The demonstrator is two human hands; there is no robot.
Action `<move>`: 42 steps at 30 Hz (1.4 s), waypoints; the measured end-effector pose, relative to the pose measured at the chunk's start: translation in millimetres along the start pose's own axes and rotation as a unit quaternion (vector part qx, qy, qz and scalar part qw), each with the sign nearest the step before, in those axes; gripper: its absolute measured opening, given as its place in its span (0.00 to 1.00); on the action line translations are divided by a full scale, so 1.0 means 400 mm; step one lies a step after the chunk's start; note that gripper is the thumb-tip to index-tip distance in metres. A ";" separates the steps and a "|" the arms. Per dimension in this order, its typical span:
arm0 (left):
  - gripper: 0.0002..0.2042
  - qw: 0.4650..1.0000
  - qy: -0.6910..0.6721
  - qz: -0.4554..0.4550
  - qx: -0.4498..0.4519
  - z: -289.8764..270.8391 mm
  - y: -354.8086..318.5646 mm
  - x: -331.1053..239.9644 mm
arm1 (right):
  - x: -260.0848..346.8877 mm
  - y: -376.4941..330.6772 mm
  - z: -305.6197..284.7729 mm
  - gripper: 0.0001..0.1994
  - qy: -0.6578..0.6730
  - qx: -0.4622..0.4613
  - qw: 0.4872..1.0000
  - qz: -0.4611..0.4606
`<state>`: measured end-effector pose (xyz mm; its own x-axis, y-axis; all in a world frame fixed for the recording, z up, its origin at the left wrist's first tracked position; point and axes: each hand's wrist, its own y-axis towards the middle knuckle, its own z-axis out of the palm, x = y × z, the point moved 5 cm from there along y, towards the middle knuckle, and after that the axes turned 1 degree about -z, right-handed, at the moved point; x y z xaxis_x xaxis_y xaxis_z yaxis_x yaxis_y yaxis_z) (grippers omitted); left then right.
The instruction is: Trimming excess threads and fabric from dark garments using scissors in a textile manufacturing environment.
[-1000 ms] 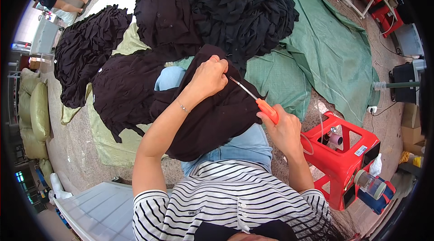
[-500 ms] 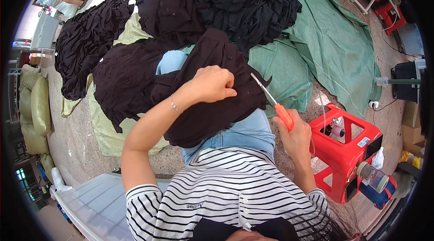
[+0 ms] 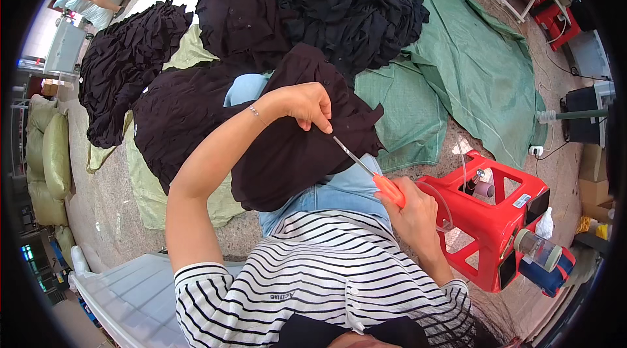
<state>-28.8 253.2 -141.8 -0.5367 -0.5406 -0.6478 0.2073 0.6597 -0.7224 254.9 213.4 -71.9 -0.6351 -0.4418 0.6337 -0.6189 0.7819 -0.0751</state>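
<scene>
The right hand [image 3: 421, 214] grips an orange-handled tool [image 3: 390, 190], its tip over the dark garment [image 3: 287, 165] across the lap [image 3: 326, 198]. The left hand [image 3: 307, 105] curls near that tip; whether it pinches anything, I cannot tell. A red stool [image 3: 488, 217] stands right.

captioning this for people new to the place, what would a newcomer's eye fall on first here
Probably the bright red stool at the person's right, along with the orange-handled tool in the right hand, its metal tip close to the left hand over the dark garment on the lap. Beyond the lap, a big heap of near-black cloth stands out beside the green sheet at upper right.
</scene>
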 end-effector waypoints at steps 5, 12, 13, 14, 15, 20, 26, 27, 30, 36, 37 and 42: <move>0.09 0.996 0.091 -0.019 0.010 -0.009 0.002 -0.003 | 0.009 0.002 0.010 0.16 -0.001 0.001 1.000 -0.009; 0.06 0.998 -0.058 -0.035 0.013 0.002 0.007 0.029 | 0.012 0.010 0.034 0.18 -0.036 0.030 0.999 -0.008; 0.06 0.998 -0.059 -0.035 0.013 0.002 0.006 0.030 | 0.009 0.011 0.036 0.18 -0.042 0.034 0.998 -0.004; 0.06 0.998 -0.061 -0.031 0.013 0.002 0.004 0.029 | 0.007 0.011 0.037 0.19 -0.049 0.039 0.998 0.000; 0.06 0.998 -0.062 -0.027 0.012 0.002 0.003 0.028 | 0.008 0.013 0.036 0.19 -0.049 0.039 0.998 -0.001; 0.06 0.997 -0.075 -0.017 0.009 0.006 0.006 0.036 | 0.005 0.014 0.032 0.18 -0.048 0.041 0.998 -0.008; 0.11 0.995 -0.079 0.043 0.043 0.041 0.013 -0.032 | -0.050 -0.007 -0.018 0.16 -0.064 -0.039 0.997 0.029; 0.11 0.997 -0.038 0.051 0.047 0.050 0.032 -0.041 | -0.061 -0.014 -0.025 0.16 -0.067 -0.042 0.996 0.038; 0.09 0.996 0.039 0.067 0.042 0.069 0.069 -0.050 | -0.066 -0.031 -0.038 0.17 -0.066 -0.050 0.995 0.049; 0.15 0.991 -0.124 0.047 0.007 0.067 0.081 -0.021 | -0.072 -0.036 -0.024 0.15 -0.049 -0.023 0.995 0.081; 0.15 0.991 -0.123 0.046 0.008 0.069 0.081 -0.020 | -0.071 -0.032 -0.024 0.15 -0.048 -0.024 0.995 0.082; 0.17 0.985 -0.165 0.041 -0.003 0.069 0.078 -0.014 | -0.068 -0.017 -0.020 0.18 -0.056 -0.035 0.997 0.046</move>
<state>3.3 262.3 -167.5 -0.2236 -0.6242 -0.7486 0.2342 0.7111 -0.6629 280.2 223.7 -82.4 -0.7381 -0.4093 0.5364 -0.5240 0.8485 -0.0736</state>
